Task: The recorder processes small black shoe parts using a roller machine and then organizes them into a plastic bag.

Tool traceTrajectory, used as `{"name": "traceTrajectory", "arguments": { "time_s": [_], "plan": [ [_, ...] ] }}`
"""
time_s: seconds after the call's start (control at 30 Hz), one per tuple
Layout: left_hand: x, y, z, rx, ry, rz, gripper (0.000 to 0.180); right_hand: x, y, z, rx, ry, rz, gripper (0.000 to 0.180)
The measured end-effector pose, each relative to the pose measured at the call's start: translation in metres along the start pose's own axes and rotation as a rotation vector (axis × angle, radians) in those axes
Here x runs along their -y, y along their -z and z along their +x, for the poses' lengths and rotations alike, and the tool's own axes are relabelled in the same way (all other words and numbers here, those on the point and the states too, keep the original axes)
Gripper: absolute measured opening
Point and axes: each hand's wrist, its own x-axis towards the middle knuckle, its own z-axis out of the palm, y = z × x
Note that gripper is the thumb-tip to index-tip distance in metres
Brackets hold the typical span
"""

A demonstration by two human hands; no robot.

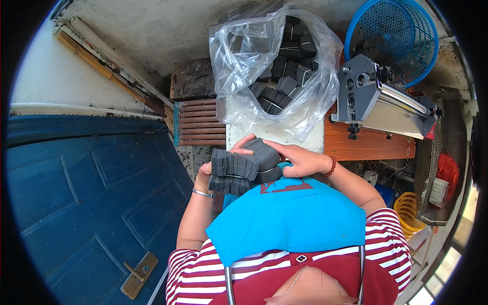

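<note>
Bundles of thin dark grey pieces [235,165], stacked edge to edge, are held in front of my chest. My left hand [204,177] grips them from the left, its thumb at their outer end and some fingertips showing behind. From the right, my right hand [303,159] closes round another dark stack [264,153], fingers on its far side and thumb on the near side. What the pieces are made of I cannot tell. Beyond my hands, a clear plastic bag [239,91] stands open on a white surface, holding several similar bundles [288,84], some with pale bands round them.
A roller machine [378,94] sits on a wood-grain board [363,142] to the right. Behind it leans a blue basket [432,51] with dark pieces inside. A slatted rack [201,122] lies left of the bag. A blue door [101,203] fills the left; a yellow basket [404,208] stands low right.
</note>
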Motion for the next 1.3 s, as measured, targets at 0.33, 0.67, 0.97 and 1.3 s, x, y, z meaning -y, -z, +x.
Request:
{"name": "traceTrajectory", "arguments": {
  "time_s": [0.33,0.67,0.97,1.3],
  "plan": [
    [-0.002,-0.003,0.006,0.017,0.018,0.057,0.114,-0.053,0.116,0.089,-0.761,-0.368,-0.874,0.066],
    [0.006,0.001,-0.011,-0.179,-0.05,-0.153,0.123,-0.075,0.124,0.085,-0.933,-0.195,-0.69,0.07],
    [-0.001,-0.009,0.002,-0.174,-0.025,-0.126,0.108,-0.043,0.112,0.059,-1.31,0.277,-0.36,0.057],
    [0.008,0.002,0.015,-0.049,0.02,-0.12,0.109,0.005,0.038,0.006,-0.954,0.395,0.878,0.048]
  ]
}}
